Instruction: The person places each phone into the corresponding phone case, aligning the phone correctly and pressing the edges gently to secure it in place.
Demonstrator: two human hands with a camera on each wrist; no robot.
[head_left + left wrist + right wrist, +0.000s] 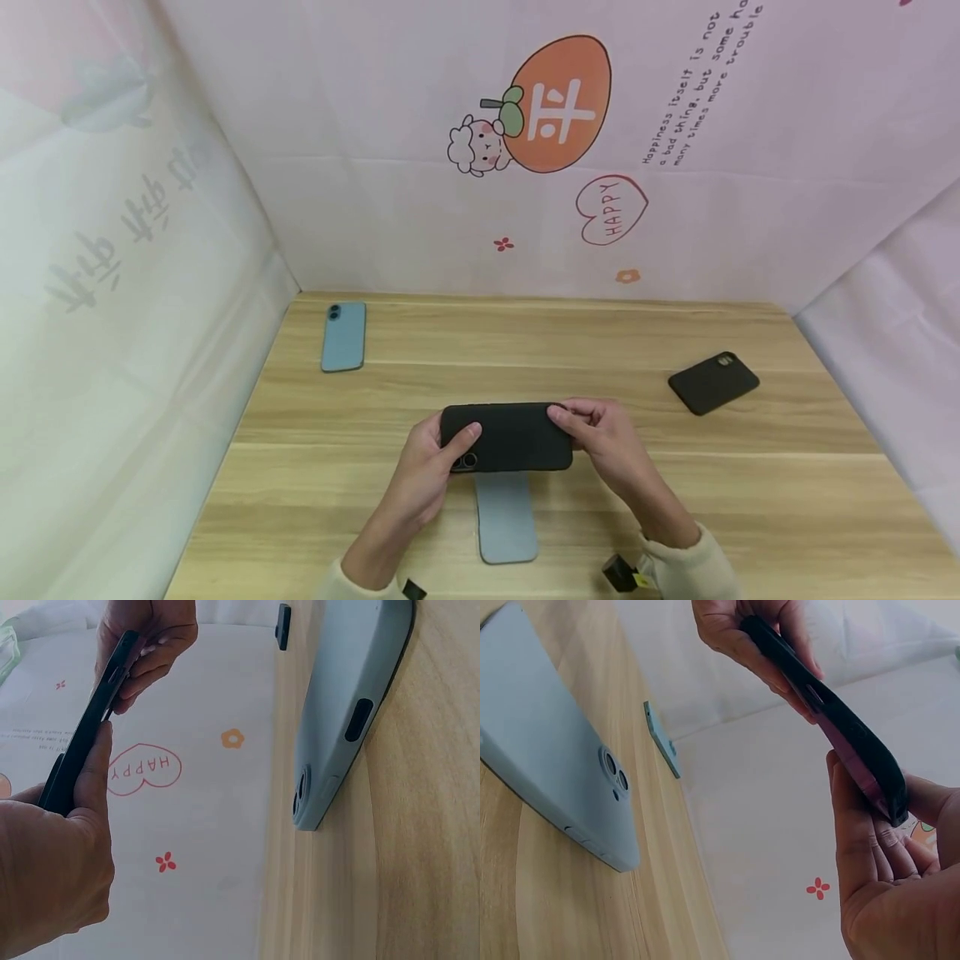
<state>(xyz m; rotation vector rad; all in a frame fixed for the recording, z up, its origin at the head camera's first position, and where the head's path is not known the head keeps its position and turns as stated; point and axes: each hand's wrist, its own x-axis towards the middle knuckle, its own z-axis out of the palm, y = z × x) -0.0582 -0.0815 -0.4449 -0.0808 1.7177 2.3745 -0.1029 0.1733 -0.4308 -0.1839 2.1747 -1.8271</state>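
Both hands hold a black phone case (517, 437) sideways above the table. My left hand (423, 475) grips its camera end, thumb across the back beside the lens opening. At the other end my right hand (611, 446) pinches a corner, thumb on the back and fingers beneath. In the right wrist view a purple surface (851, 761) shows inside the case's rim, and the rim bows slightly. Under the held case lies a grey-blue phone (507, 521), camera side up, its far end hidden in the head view.
A light blue phone (344, 337) lies at the back left of the wooden table (300, 467). Toward the back right is another black phone or case (714, 383), set at an angle. Printed white cloth (390, 217) stands behind and along both sides.
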